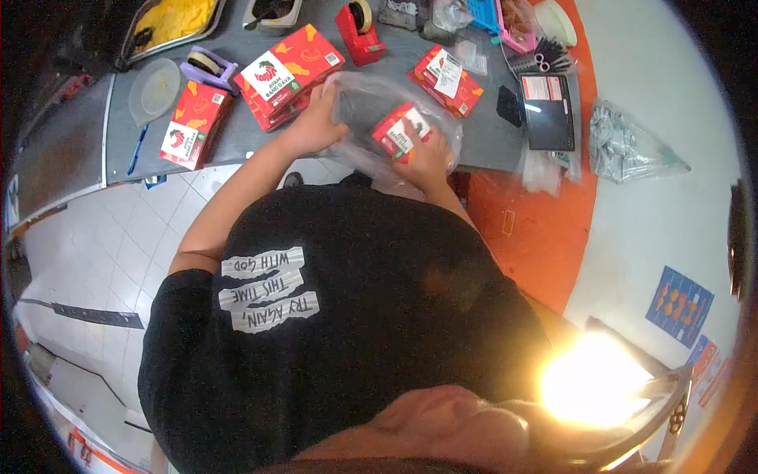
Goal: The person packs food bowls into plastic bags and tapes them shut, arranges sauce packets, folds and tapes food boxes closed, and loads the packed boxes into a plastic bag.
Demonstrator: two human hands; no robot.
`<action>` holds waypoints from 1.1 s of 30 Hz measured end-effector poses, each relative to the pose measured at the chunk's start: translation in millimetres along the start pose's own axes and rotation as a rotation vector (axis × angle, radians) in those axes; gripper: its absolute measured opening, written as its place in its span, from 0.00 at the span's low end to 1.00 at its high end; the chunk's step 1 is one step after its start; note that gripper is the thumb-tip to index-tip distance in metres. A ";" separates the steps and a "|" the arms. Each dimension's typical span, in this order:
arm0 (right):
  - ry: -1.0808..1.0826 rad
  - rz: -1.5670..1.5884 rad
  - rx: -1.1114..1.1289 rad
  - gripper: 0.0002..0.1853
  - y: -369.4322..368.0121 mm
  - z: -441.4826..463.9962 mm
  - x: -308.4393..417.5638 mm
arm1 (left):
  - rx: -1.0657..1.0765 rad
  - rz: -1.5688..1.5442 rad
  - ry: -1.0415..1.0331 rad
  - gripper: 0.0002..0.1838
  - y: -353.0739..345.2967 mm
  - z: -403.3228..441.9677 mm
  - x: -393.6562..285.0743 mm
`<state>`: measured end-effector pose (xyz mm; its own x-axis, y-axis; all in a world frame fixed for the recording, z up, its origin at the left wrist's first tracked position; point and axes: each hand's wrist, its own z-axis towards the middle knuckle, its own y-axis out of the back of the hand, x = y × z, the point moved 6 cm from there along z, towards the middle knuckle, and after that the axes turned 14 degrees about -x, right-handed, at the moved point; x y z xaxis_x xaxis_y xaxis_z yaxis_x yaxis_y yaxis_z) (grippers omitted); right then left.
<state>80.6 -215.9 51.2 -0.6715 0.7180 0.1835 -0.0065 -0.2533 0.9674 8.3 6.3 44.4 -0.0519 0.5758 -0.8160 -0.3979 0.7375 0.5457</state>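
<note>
A clear plastic bag (359,103) is spread between my hands at the table's front edge. My left hand (316,122) is closed on the bag's left edge, close to a stack of red food boxes (294,71). Inside the bag, a small red and white box (391,130) is gripped by my right hand (426,158). Beyond the bag lies another red box (444,83) with a paper slip on top. One more red box (193,126) rests on the left of the table.
Purple (209,67) and red (360,35) tape dispensers stand behind the boxes. A metal tray of yellow food (175,22) is at the back left. Toward the right are a black tablet (549,114), a phone (509,107) and scissors (541,63). A blue pen (136,150) lies left.
</note>
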 end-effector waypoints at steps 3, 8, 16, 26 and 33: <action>-0.222 -0.013 -0.132 0.50 16.1 18.9 -13.7 | 0.046 0.002 0.053 0.47 -5.7 -14.9 -12.8; -0.519 0.197 -0.066 0.53 2.4 40.4 -11.1 | -0.086 0.018 0.108 0.48 -13.5 -27.3 -32.4; 0.013 0.194 -0.421 0.33 39.6 86.8 34.3 | -0.100 -0.081 0.213 0.47 4.2 -38.1 -12.5; 1.199 -0.092 0.157 0.51 -34.6 184.0 239.5 | 0.136 -0.193 0.145 0.49 -14.5 -55.0 15.7; 0.637 0.273 -0.037 0.56 78.5 162.6 176.3 | 0.112 -0.240 0.065 0.51 -21.2 -50.8 33.9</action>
<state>82.1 -3.8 187.9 -0.9568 0.1078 0.2700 0.2067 -0.4007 0.8926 -31.6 -7.8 -4.5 -0.0289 0.3586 -0.9330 -0.3020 0.8867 0.3502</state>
